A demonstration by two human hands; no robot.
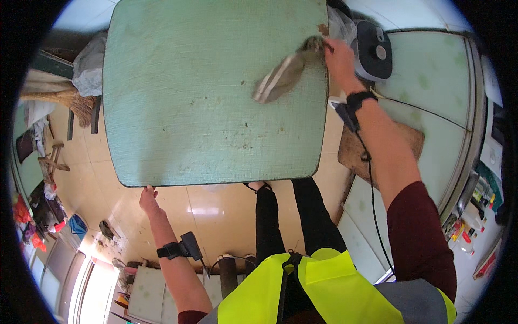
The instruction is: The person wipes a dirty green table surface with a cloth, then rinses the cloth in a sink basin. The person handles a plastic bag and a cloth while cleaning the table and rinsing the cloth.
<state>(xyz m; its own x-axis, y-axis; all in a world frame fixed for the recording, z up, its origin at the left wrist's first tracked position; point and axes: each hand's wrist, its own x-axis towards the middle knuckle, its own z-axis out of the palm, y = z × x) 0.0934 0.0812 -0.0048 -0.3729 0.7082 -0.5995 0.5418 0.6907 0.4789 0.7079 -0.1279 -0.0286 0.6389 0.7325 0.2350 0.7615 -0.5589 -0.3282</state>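
Observation:
My right hand [339,56] is at the right edge of a green-topped table [182,105], gripping the dark handle of a small brush [281,79]. Motion blurs the brush, whose pale, long head slants down to the left over the tabletop. Dark crumbs and specks lie on the green surface, mostly near its lower middle. At the table's near edge, towards the left corner, is my left hand [149,199], its fingertips touching the rim and the rest below it. No object shows in that hand.
A black appliance with a knob [374,50] stands right of the table, above a brown board [360,148]. A straw broom [79,103] and a plastic bag [91,67] are at the left. My legs are close to the near edge; a small wooden stool [52,162] stands far left.

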